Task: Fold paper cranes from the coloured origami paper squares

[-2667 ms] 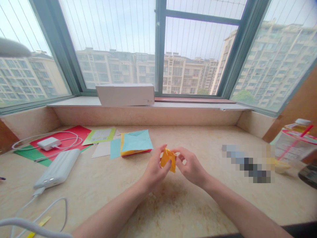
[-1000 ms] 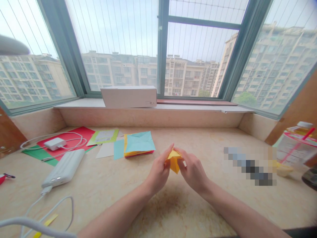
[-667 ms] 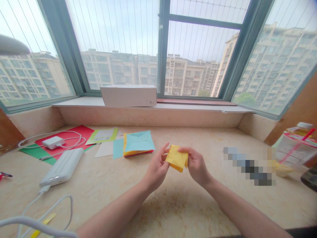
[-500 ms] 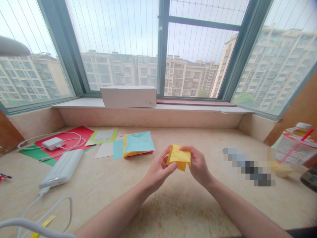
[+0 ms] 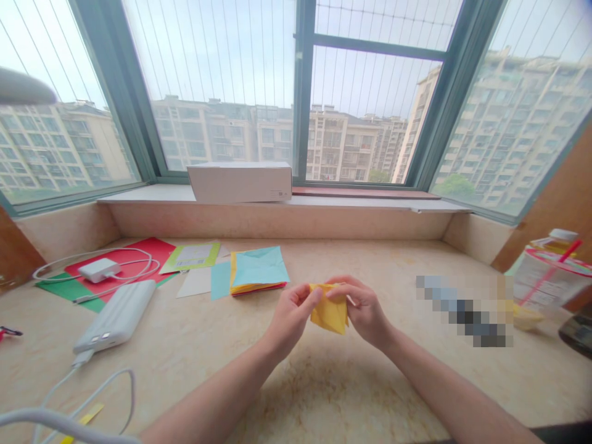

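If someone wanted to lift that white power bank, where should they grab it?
Probably around the middle of the white power bank, from above, gripping both long sides: it lies flat and is longer than wide. The plug in its near end makes that end awkward.

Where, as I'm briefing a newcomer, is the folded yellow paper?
Below the big window is a pale counter. Near its middle, the left hand and right hand hold the folded yellow paper. Unlike the blue-topped stack lying to its left, it is held.
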Demonstrator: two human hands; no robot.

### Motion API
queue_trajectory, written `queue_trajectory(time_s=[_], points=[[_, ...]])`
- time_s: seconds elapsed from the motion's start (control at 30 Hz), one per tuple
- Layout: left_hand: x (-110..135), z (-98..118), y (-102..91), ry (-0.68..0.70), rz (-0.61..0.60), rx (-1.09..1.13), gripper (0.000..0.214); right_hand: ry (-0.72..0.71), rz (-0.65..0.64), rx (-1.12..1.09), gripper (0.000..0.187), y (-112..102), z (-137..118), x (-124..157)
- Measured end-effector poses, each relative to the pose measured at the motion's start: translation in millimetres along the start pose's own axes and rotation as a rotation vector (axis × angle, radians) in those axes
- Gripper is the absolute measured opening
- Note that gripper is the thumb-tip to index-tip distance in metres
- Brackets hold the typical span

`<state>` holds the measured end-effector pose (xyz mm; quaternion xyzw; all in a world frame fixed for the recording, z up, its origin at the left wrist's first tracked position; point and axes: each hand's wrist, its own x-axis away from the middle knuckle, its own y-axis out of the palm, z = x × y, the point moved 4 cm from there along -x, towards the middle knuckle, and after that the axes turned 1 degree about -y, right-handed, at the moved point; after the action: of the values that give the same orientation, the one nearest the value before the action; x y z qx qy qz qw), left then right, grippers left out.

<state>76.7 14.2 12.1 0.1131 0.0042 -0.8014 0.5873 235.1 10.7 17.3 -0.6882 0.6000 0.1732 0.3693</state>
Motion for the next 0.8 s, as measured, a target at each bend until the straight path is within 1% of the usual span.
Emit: queue_trajectory(time_s=[0.1,0.2,0.3,0.37,0.47,0.53,0.6,0.67,0.73,0.8], points=[[0.8,2.3,1.0,0.016,-0.013,0.021,0.035,0.065,0.029,-0.088,0.02,0.3,5.0,1.3],[0.6,2.4,1.5,0.02,-0.016,0.018,0.033,0.113,0.034,-0.146,0.016,2.5,7.5,1.9],[-0.6,0.7,-0.1,0.019,0.025,-0.005,0.032,0.158,0.049,-0.166,0.015,4.5,6.5,0.4],[-1.7,-0.8,-2.9,0.02,0.082,-0.01,0.032,0.219,0.069,-0.198,0.019,4.9,5.8,-1.1],[-3.0,-3.4,-8.0,0.024,0.159,0.023,0.032,0.317,0.055,-0.276,0.035,6.6,5.4,-2.7],[-3.2,-4.8,-10.4,0.026,0.185,0.046,0.033,0.356,0.015,-0.329,0.044,9.1,6.1,-3.0],[-2.8,-5.6,-11.0,0.026,0.189,0.036,0.034,0.395,0.01,-0.367,0.049,10.8,9.2,-2.5],[-1.9,-5.1,-9.8,0.037,0.173,-0.012,0.032,0.438,0.059,-0.374,0.048,10.1,13.9,-1.9],[-1.2,-3.5,-8.1,0.06,0.152,-0.07,0.029,0.475,0.112,-0.359,0.042,8.0,18.0,-1.8],[-1.0,-1.8,-7.3,0.083,0.14,-0.103,0.027,0.488,0.143,-0.342,0.038,5.7,19.6,-2.6]])
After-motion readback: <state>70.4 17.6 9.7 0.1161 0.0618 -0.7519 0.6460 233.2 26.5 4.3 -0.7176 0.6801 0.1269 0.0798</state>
